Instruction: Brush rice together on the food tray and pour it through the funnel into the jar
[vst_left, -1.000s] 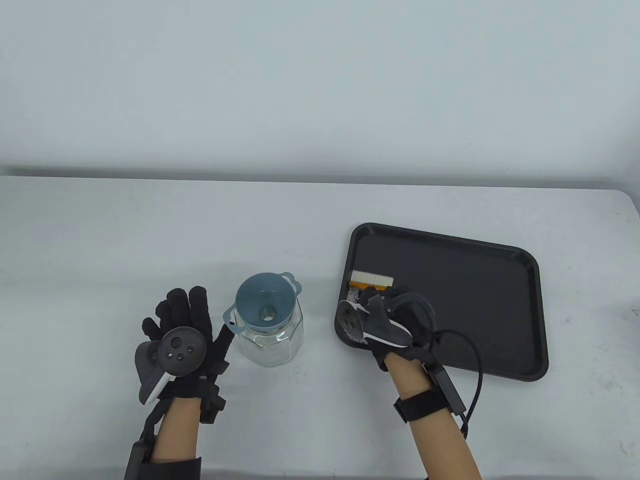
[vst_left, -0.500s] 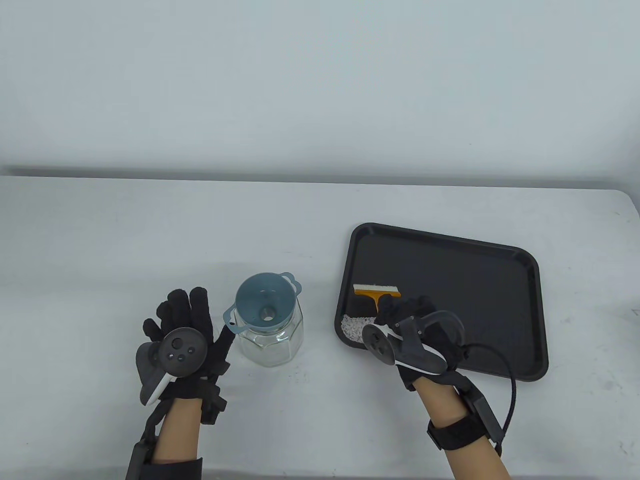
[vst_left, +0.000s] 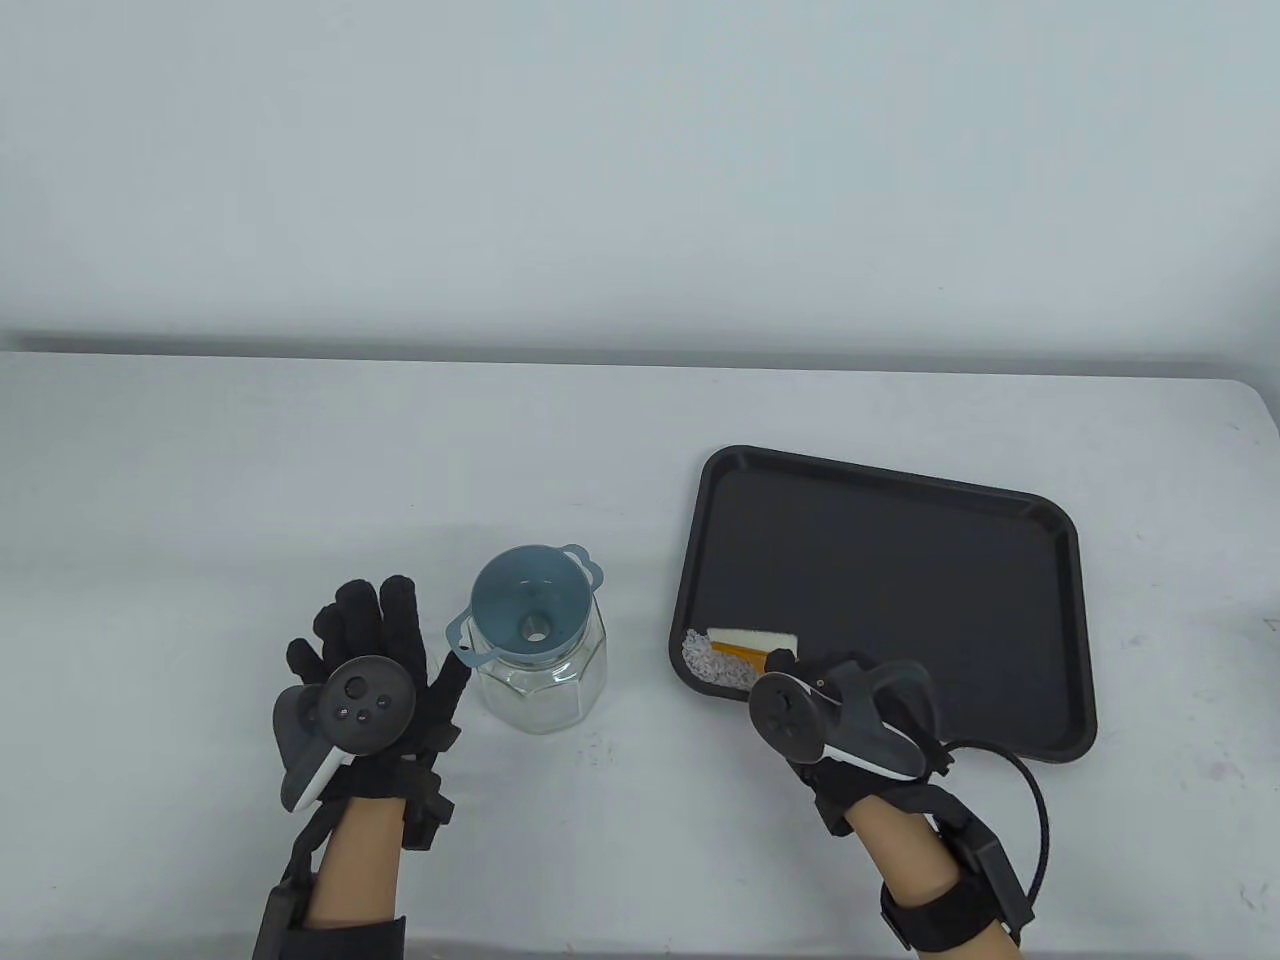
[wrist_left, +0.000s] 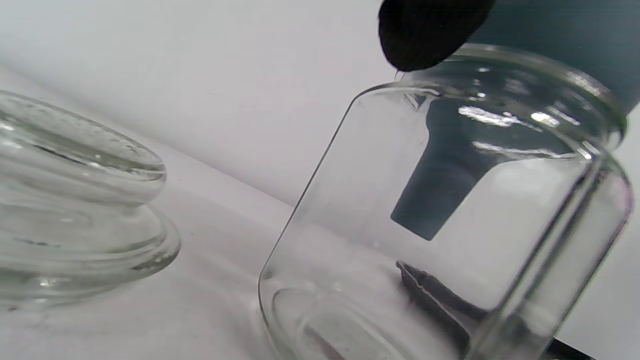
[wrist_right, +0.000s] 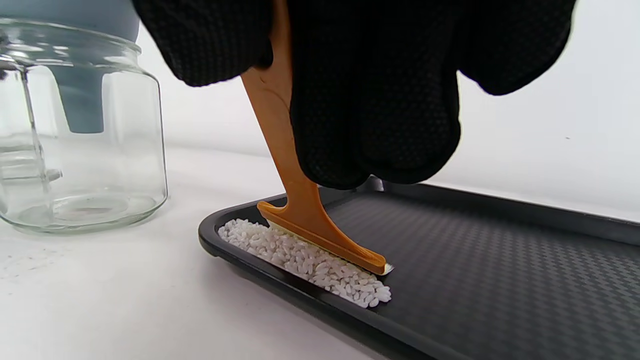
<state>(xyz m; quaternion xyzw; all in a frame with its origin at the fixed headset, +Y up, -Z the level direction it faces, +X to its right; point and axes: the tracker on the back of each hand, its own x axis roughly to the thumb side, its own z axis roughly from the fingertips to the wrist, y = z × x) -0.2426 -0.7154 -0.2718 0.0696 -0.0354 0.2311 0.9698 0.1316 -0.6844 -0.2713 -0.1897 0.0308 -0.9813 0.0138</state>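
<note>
A black food tray (vst_left: 900, 560) lies on the right of the table. White rice (vst_left: 710, 663) is heaped along its near left corner. My right hand (vst_left: 800, 672) grips the handle of an orange brush (vst_left: 748, 644), whose white bristle edge stands on the tray just behind the rice. In the right wrist view the brush (wrist_right: 305, 210) leans against the rice (wrist_right: 305, 260) at the tray (wrist_right: 500, 280) rim. A glass jar (vst_left: 540, 690) with a blue-grey funnel (vst_left: 530, 605) in its mouth stands left of the tray. My left hand (vst_left: 365, 640) lies flat beside the jar, fingers spread.
In the left wrist view a round glass piece (wrist_left: 75, 200), perhaps a lid, sits close to the jar (wrist_left: 450, 210); the table view does not show it. The table's far edge meets a pale wall.
My right hand has drawn the brush from the tray's left middle toward the near edge, pushing the rice into the near left corner. The left hand, jar and funnel have stayed still.
</note>
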